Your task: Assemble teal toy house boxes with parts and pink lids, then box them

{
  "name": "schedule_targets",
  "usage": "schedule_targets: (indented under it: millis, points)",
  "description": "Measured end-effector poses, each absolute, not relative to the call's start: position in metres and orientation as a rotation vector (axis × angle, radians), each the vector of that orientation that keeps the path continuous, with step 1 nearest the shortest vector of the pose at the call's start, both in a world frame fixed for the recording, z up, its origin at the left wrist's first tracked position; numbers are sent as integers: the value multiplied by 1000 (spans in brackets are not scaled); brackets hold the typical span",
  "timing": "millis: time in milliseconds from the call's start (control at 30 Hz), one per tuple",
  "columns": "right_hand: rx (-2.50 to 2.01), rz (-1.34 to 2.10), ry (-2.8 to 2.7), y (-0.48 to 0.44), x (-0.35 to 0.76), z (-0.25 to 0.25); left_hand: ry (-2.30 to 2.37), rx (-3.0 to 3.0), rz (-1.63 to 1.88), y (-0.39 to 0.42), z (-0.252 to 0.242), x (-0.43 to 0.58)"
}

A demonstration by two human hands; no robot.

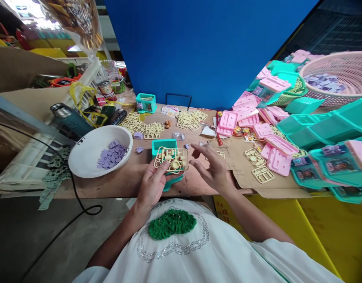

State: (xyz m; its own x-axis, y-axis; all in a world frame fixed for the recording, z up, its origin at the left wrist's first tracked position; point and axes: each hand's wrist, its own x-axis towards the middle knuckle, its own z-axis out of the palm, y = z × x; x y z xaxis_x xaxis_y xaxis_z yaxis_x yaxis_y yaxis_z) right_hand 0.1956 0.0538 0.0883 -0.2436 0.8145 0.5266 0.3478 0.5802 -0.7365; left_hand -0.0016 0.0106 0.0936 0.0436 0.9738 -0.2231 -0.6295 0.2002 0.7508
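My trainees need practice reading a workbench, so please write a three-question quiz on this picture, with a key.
1. Which hand holds the cream frame?
2. True or false: the pink basket is on the person's right.
3. Fill in the colour: the white bowl holds ___ pieces.

Key
1. The left hand.
2. True.
3. Purple.

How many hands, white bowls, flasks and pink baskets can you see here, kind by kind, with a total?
Hands: 2 (left hand holding cream parts, right hand open beside them)
White bowl: 1
Flask: 1
Pink basket: 1
Total: 5
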Motion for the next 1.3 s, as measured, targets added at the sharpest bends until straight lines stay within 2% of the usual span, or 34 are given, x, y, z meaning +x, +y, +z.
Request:
schedule_targets:
  millis: [133, 233, 500, 733, 1300]
  points:
    - [-1009, 1094, -1562, 61, 189, 92, 826, 495, 1285, 9, 90, -2]
    - [-1001, 1233, -1425, 64, 187, 94, 837, 409, 1307, 10, 88, -4]
    - [-1002, 1349, -1400, 64, 182, 94, 815, 342, 1338, 11, 88, 2]
    - [-1064, 1244, -1164, 70, 197, 97, 818, 417, 1346, 11, 94, -5]
    - [-1027, 1371, -1218, 69, 196, 100, 815, 426, 1277, 10, 91, -8]
